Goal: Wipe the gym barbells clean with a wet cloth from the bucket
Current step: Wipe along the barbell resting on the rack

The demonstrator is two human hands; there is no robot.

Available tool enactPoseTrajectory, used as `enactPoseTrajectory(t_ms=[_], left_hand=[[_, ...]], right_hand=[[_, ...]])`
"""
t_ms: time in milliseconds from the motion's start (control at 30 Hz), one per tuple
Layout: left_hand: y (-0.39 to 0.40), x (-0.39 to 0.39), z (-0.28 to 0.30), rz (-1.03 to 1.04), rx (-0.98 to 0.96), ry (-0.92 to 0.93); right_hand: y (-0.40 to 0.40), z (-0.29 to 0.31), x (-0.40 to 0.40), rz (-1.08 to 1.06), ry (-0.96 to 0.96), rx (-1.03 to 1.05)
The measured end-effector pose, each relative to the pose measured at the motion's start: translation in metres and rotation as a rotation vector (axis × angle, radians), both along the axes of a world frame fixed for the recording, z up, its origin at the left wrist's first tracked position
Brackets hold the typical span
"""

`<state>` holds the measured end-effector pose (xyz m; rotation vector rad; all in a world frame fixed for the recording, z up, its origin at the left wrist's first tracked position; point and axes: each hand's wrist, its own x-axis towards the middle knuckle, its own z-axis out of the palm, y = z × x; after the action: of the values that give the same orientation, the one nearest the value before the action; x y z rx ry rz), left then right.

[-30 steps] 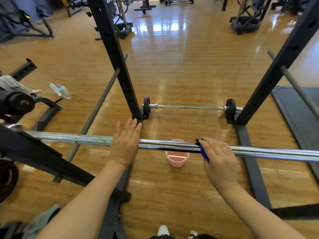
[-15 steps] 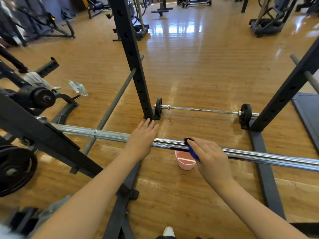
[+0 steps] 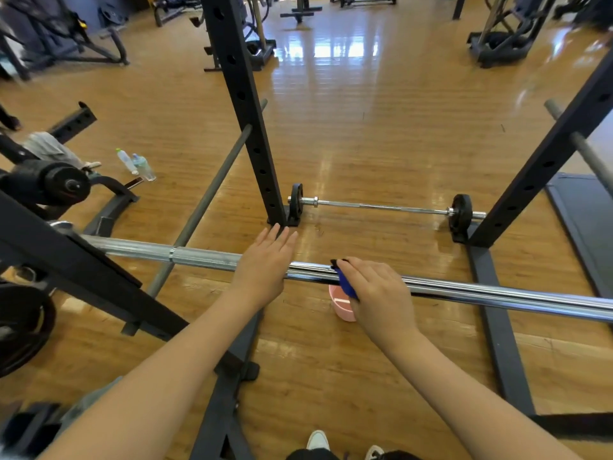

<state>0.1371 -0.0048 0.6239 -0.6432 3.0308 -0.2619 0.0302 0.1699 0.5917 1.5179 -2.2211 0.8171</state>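
A long steel barbell [image 3: 464, 292] runs across the rack at about waist height, its right stretch mirror-bright chrome, its left stretch a duller grey with a ring collar. The right hand [image 3: 378, 293] is curled over the bar, gripping a blue cloth [image 3: 346, 287] wrapped around the metal; only a folded edge of the cloth shows past the fingers. Just beside it, the left hand [image 3: 265, 263] rests flat on the bar, fingers straight and together, grasping nothing. Directly below the bar, on the floor, sits a small pink bucket [image 3: 341, 307], round and smooth like plastic, partly hidden by the right hand.

Further back a second, thinner barbell [image 3: 381, 206] lies on the floor between the rack's black uprights [image 3: 245, 104], a small black plate on each end. The uprights are square steel posts punched with holes. The floor [image 3: 348, 127] is glossy wooden boards catching window light. Two clear bottles [image 3: 136, 164] stand to the left, near a bench, and other gym machines line the far side of the room.
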Motion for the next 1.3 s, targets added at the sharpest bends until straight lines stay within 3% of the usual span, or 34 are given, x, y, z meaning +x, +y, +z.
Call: enactPoseTrajectory(t_ms=[233, 433, 600, 733, 1033, 1300], left_hand=[[-0.002, 0.008, -0.01, -0.1, -0.066, 0.224], [-0.026, 0.027, -0.009, -0.036, -0.171, 0.22], [-0.021, 0.02, -0.017, -0.073, -0.154, 0.284], [-0.025, 0.023, -0.02, -0.09, -0.125, 0.279], [-0.026, 0.019, -0.024, -0.112, -0.11, 0.385], [-0.03, 0.02, -0.031, -0.131, -0.126, 0.411]], right_hand=[[0.061, -0.005, -0.028, -0.14, 0.015, -0.05], [0.043, -0.007, -0.015, -0.223, 0.021, -0.094], [-0.006, -0.003, 0.009, -0.097, 0.042, -0.053], [0.002, -0.002, 0.003, -0.019, 0.026, 0.026], [0.028, -0.009, -0.009, -0.161, 0.025, -0.055], [-0.009, -0.009, 0.005, 0.006, 0.087, 0.006]])
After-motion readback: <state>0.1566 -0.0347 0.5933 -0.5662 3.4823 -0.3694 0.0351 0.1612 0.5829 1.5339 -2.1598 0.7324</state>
